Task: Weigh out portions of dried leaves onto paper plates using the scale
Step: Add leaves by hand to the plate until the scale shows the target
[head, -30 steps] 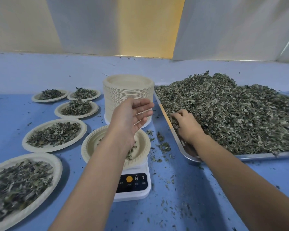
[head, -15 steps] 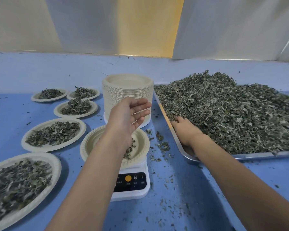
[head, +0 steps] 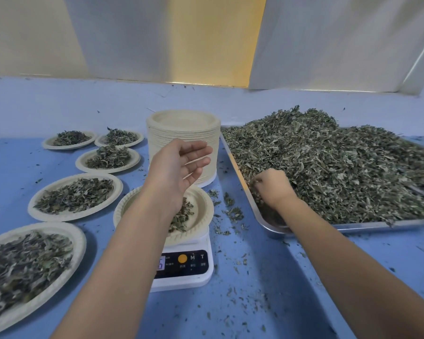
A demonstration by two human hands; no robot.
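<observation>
Readable text: only on the scale (head: 192, 264), whose front panel has an orange round button, then "M" and "T". The small print under them is too fine to read. The display is lit, but my left forearm covers part of it, so I have no readout.

Counts:
- 1 scale, on the blue tabletop (head: 255, 302)
- 1 paper plate (head: 206, 216) on the scale, with a small bit of leaf in it
- 5 filled plates (head: 31, 206) in a curve to the left, none touching the scale
- 1 stack of empty plates (head: 167, 135) just behind the scale
- 1 metal tray (head: 377, 224) on the right, heaped with dried leaves (head: 328, 167)
- loose crumbs (head: 231, 212) between scale and tray

My left grip (head: 179, 172) is wide, fingers relaxed and pointing right. It holds nothing and hovers over the plate on the scale.

My right grip (head: 272, 189) is at the tray's near-left corner, fingers curled down into the dried leaves and closed on a clump.
</observation>
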